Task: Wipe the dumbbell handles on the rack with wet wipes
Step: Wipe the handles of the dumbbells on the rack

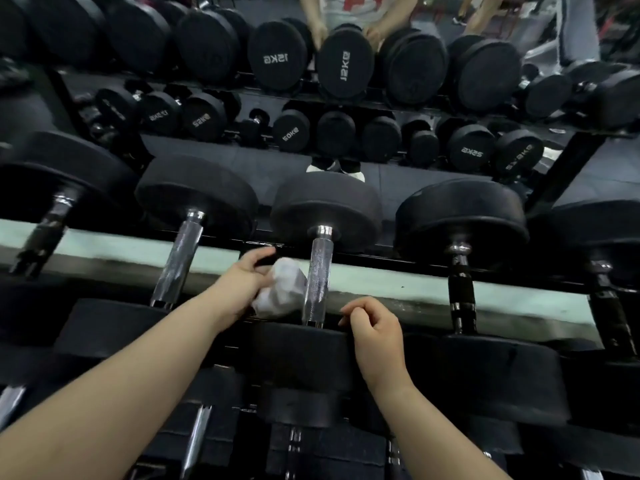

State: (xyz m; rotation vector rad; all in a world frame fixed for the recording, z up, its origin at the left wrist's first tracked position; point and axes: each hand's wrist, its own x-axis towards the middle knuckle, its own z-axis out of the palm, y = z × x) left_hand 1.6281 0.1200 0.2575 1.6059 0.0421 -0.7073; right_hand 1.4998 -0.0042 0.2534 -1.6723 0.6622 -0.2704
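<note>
A row of black dumbbells lies on the top rack rail, their chrome handles pointing away from me. My left hand grips a crumpled white wet wipe, which sits just left of the middle dumbbell's knurled handle, touching or almost touching it. My right hand rests on the near black head of that same dumbbell, fingers loosely curled and holding nothing. Another chrome handle lies to the left and a darker handle to the right.
A mirror behind the rack reflects more dumbbells and a person's hands and shoes. A lower tier of dumbbells sits below my arms. Dumbbell heads crowd both sides of the middle handle.
</note>
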